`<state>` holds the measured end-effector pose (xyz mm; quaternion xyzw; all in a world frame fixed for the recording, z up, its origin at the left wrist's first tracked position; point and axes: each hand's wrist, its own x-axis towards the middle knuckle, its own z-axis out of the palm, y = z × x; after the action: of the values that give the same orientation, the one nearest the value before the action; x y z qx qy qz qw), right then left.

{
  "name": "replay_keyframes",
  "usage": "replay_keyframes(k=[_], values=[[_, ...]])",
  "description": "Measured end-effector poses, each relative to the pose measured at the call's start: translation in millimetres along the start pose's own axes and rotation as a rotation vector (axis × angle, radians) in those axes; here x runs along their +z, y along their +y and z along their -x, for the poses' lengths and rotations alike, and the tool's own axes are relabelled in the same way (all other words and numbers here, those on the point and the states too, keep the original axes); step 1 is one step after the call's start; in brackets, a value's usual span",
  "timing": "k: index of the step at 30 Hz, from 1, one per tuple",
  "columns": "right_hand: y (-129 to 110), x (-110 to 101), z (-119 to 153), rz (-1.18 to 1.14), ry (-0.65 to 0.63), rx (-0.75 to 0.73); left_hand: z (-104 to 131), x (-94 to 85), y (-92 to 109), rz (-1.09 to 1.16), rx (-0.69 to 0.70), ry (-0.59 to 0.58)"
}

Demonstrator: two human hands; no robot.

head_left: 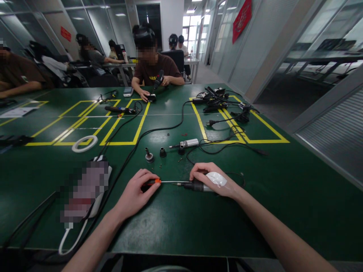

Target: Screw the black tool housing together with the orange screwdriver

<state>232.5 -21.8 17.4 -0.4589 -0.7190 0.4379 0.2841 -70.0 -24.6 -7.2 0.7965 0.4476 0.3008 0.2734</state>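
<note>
My left hand (140, 190) is closed around the handle of a screwdriver (176, 182), which has an orange collar. Its thin metal shaft points right, toward my right hand (214, 179). The fingers of that hand are bent over a black and silver cylindrical tool (200, 185) with a narrow metal tip facing left. A white patch covers the back of the hand. Beyond both hands lie a second silver cylindrical tool (189, 143), a black cone-shaped part (162, 152), a round part with an upright stem (149, 155) and several tiny screws.
A phone (85, 190) with a white cable lies at the left, near a white tape ring (84, 144). Black cables cross the green table (159, 234). Black devices (214, 100) are heaped at the back right. Across the table, a person (155, 66) holds a power tool.
</note>
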Motion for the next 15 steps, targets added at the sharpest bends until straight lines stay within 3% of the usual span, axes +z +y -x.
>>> replay_keyframes(k=[15], values=[[-2.8,-1.3,0.2,-0.024,-0.014,0.019,-0.4,0.3,-3.2,-0.032,0.024,-0.001]])
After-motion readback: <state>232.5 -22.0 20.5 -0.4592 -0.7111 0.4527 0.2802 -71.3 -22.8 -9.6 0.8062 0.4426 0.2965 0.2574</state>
